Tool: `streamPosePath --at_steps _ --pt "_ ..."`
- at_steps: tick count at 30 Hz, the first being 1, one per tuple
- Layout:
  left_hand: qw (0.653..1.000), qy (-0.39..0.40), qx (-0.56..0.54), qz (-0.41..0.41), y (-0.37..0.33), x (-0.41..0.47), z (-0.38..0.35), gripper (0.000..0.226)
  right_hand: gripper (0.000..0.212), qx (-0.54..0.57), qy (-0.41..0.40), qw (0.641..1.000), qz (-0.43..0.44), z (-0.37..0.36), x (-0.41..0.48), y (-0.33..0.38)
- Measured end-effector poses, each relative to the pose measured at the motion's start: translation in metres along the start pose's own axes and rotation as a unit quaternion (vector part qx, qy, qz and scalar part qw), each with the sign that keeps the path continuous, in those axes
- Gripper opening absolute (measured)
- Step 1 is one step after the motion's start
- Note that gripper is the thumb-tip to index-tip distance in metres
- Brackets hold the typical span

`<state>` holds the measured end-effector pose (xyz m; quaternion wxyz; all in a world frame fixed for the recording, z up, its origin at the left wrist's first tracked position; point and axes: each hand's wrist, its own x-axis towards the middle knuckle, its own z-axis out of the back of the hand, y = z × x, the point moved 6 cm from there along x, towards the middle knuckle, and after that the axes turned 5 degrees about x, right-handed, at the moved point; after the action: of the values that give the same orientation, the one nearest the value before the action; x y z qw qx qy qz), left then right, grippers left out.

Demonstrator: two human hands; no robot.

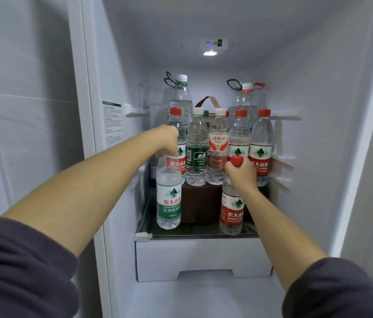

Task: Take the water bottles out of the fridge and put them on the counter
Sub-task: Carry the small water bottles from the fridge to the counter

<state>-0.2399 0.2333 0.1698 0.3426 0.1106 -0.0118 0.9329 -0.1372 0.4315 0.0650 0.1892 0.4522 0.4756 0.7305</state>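
Observation:
Both my arms reach into the open fridge. My left hand (167, 141) grips the top of a green-labelled water bottle (169, 200) at the front left of the glass shelf (201, 234). My right hand (240, 173) holds the neck of a red-labelled bottle (231, 212) at the front right, and its red cap (236, 160) shows above my fingers. Behind them, several more small bottles (197, 154) stand in a row on a dark brown box (201, 203). Two large bottles (181, 99) with loop handles stand at the back.
The fridge's white side walls hem in the shelf left and right, with shelf rails (281, 166) on the right wall. A white drawer (203, 258) sits below the glass shelf. The open door (20, 111) is at my left.

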Motion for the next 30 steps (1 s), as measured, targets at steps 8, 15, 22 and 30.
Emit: streamPosePath --at_steps 8,15,22,30 --pt "0.993 0.006 -0.086 -0.082 -0.040 0.002 -0.038 0.015 0.018 0.002 -0.009 1.000 0.007 0.000 0.003 -0.002" --pt "0.921 -0.078 -0.382 -0.026 -0.026 0.000 -0.075 0.038 0.015 0.011 -0.005 1.000 0.018 -0.001 0.002 -0.004" --pt "0.790 -0.184 -0.585 -0.002 -0.033 -0.032 -0.138 0.066 0.032 0.079 -0.006 0.997 0.021 0.000 -0.020 -0.020" --pt "0.743 -0.188 -0.641 0.033 -0.037 -0.040 -0.183 0.060 0.058 0.100 -0.018 0.994 -0.040 -0.003 -0.049 -0.064"
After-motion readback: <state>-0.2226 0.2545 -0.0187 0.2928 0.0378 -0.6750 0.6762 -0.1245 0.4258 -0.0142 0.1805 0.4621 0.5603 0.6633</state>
